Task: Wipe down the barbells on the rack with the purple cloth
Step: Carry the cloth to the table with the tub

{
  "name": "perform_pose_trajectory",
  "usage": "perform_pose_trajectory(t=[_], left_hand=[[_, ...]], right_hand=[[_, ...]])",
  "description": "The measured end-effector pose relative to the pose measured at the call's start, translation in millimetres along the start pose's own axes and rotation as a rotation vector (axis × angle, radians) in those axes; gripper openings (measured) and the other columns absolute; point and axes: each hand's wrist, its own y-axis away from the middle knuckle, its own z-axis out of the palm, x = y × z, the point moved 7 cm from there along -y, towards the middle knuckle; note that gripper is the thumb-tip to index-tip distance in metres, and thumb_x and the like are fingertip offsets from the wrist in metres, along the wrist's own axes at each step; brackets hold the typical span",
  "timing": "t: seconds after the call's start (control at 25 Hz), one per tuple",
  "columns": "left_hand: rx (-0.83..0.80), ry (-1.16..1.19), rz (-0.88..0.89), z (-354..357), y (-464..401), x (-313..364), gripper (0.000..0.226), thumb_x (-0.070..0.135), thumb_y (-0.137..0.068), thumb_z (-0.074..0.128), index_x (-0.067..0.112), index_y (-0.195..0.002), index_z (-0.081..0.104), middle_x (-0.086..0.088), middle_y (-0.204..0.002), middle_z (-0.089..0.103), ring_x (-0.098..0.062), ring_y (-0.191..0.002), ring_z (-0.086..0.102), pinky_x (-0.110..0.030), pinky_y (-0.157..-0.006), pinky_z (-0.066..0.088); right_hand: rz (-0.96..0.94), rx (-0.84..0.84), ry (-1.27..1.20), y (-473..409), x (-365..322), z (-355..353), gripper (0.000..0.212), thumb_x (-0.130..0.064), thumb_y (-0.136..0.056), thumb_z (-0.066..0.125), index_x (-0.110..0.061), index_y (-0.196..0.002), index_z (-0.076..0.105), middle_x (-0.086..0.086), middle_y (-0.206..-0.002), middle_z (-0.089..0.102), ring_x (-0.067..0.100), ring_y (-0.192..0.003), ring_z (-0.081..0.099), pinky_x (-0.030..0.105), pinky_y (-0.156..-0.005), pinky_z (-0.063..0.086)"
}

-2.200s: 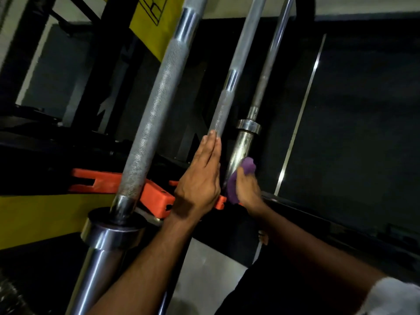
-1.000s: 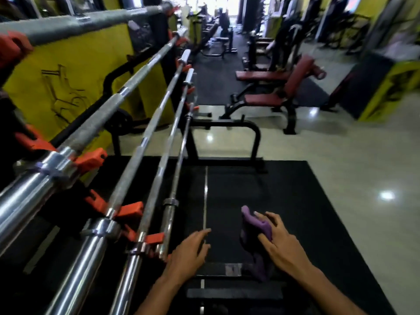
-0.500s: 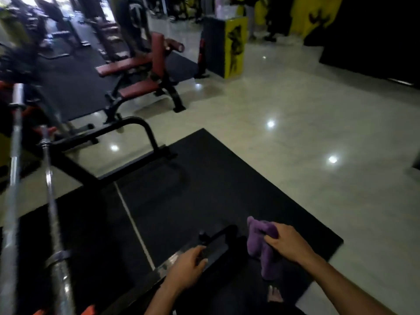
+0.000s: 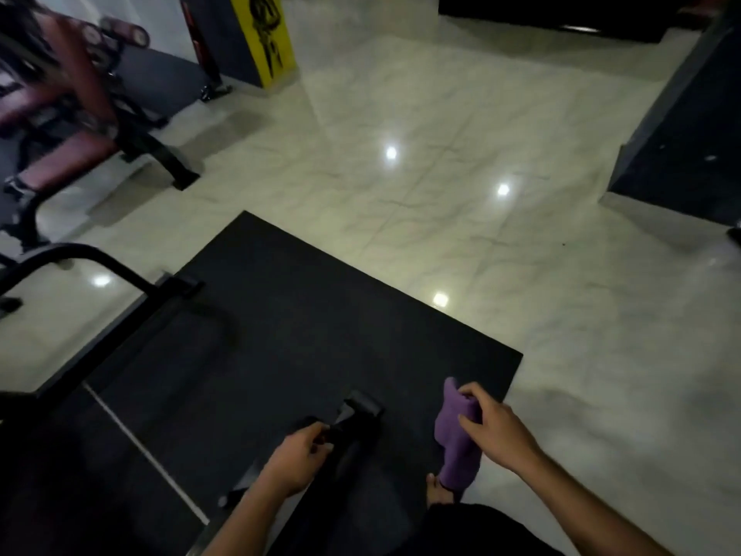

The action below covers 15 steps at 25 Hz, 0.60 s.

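The purple cloth point(image 4: 457, 435) is soft and bunched up. It is held near its top by the right hand point(image 4: 495, 433) and hangs down above the black mat point(image 4: 320, 335).

The cloth point(image 4: 457, 439) is purple. The mat point(image 4: 320, 335) is black, the floor point(image 4: 461, 162) is pale marbled cream, the bench pads point(image 4: 60, 162) are dark red, and the pillar point(image 4: 262, 38) is yellow with black drawing.

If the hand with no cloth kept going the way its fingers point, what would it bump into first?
Probably the black bar right past the left hand; its curled fingertips look almost on it already, though depth is hard to judge in this dim view.
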Motion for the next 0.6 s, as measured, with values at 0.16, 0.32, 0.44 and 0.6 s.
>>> perform_pose_trajectory(t=[0.16, 0.32, 0.44, 0.6], left_hand=[[0.063, 0.056, 0.016, -43, -55, 34, 0.033, 0.029, -0.099, 0.058, 0.026, -0.132, 0.056, 0.014, -0.112, 0.06, -0.001, -0.098, 0.058, -0.009, -0.078, 0.043], [0.103, 0.188, -0.004, -84, -133, 33, 0.036, 0.03, -0.097, 0.062, 0.025, -0.132, 0.057, 0.007, -0.119, 0.065, -0.005, -0.106, 0.063, -0.022, -0.091, 0.051], [0.093, 0.32, -0.027, -119, -204, 38, 0.028, 0.033, -0.096, 0.064, 0.032, -0.124, 0.059, 0.006, -0.119, 0.067, -0.006, -0.106, 0.064, -0.025, -0.093, 0.051], [0.051, 0.346, -0.037, -200, -304, 55, 0.032, 0.033, -0.097, 0.062, 0.03, -0.128, 0.057, 0.003, -0.123, 0.064, -0.008, -0.108, 0.06, -0.02, -0.093, 0.045]], right_hand=[[-0.009, 0.026, 0.015, -65, -9, -39, 0.033, -0.036, -0.094, 0.062, -0.046, -0.121, 0.045, -0.004, -0.119, 0.068, 0.021, -0.104, 0.068, 0.037, -0.083, 0.056], [-0.019, 0.012, 0.045, -151, -44, -68, 0.026, -0.037, -0.096, 0.061, -0.04, -0.12, 0.052, -0.007, -0.115, 0.068, 0.017, -0.099, 0.067, 0.033, -0.079, 0.055], [0.004, 0.067, 0.066, -212, -77, -100, 0.024, -0.045, -0.094, 0.061, -0.033, -0.114, 0.057, -0.007, -0.106, 0.069, 0.017, -0.095, 0.067, 0.033, -0.078, 0.054], [0.03, 0.061, 0.046, -311, -141, -147, 0.024, -0.047, -0.092, 0.064, -0.029, -0.107, 0.059, -0.005, -0.104, 0.07, 0.017, -0.096, 0.068, 0.035, -0.083, 0.056]])
